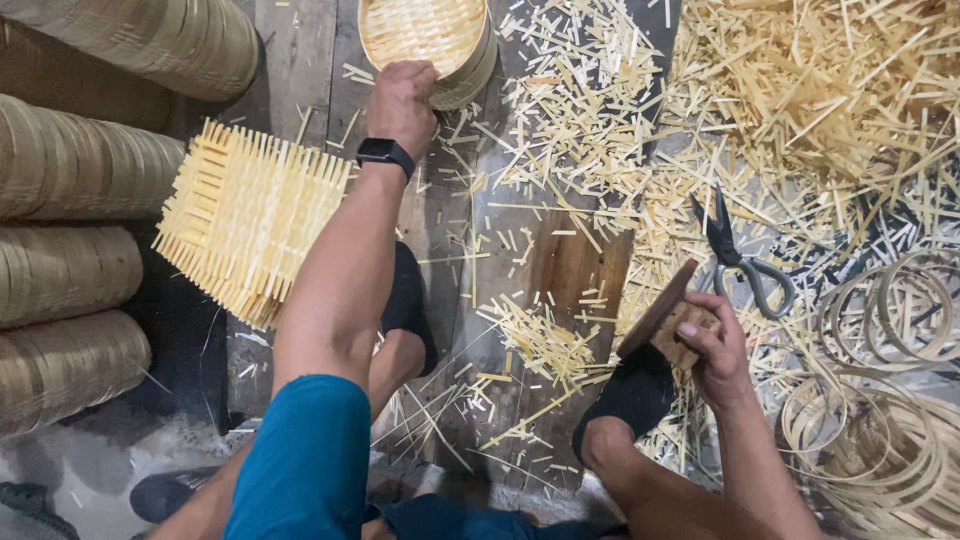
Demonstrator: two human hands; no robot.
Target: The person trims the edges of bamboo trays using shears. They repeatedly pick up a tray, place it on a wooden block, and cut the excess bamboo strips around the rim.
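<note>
Head view. The left hand (402, 103), at 12 o'clock, is closed over the near rim of a round woven bamboo tray (428, 40) standing on the plank floor (300, 60). The right hand (712, 348), at 4 o'clock, grips a wooden block with a round disc (662, 318). A square woven bamboo mat (250, 228) with untrimmed slat ends lies at 9 o'clock, just beside the left forearm. Shears (738, 262) rest at 3 o'clock among bamboo offcuts (800, 100); bamboo hoops (880, 400) lie at 4 o'clock and stacked baskets (70, 170) at 9 o'clock. Judgement: a firm pinch on the tray's rim, lifting it level, should keep its weave from distorting; the block is best held steady meanwhile.
</note>
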